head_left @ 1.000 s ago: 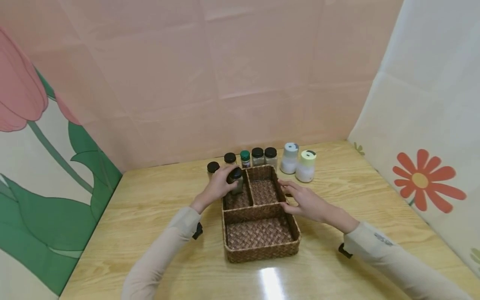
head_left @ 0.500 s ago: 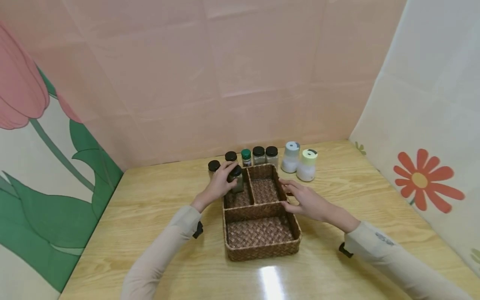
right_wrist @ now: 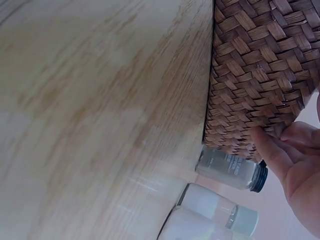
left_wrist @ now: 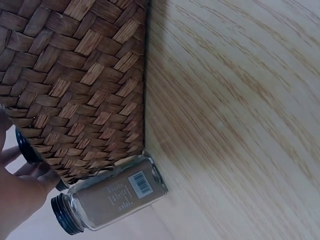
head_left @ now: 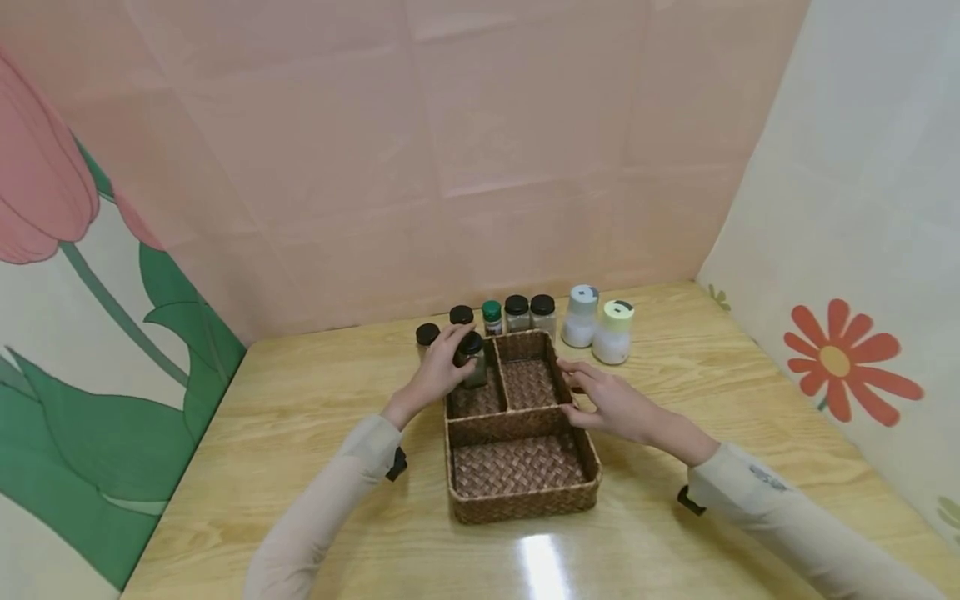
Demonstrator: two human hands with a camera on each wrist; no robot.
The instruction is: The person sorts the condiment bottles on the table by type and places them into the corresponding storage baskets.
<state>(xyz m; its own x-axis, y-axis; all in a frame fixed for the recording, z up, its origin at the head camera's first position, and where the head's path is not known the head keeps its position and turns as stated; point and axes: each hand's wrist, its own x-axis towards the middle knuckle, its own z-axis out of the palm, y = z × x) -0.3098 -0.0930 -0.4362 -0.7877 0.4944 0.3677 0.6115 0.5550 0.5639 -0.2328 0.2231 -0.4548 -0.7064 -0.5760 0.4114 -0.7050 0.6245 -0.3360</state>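
Observation:
A brown woven basket (head_left: 525, 503) with three compartments stands on the wooden table. My left hand (head_left: 435, 371) grips a black-capped spice jar (head_left: 474, 371) between thumb and fingers, in the back left compartment. Whether that jar touches the basket floor I cannot tell. On the basket's right side, my right hand (head_left: 611, 406) holds the rim, thumb near the divider. In the right wrist view its fingers (right_wrist: 272, 150) lie against the woven outer wall. Another black-capped jar (left_wrist: 117, 192), with a barcode label, stands just outside the basket's back left corner.
Behind the basket stand a black-capped jar (head_left: 461, 315), a green-capped bottle (head_left: 491, 317) and two more black-capped jars (head_left: 517, 312). To their right are a grey-blue-topped container (head_left: 581, 317) and a yellow-topped container (head_left: 613, 333). A pink cloth (head_left: 450, 167) hangs behind the table.

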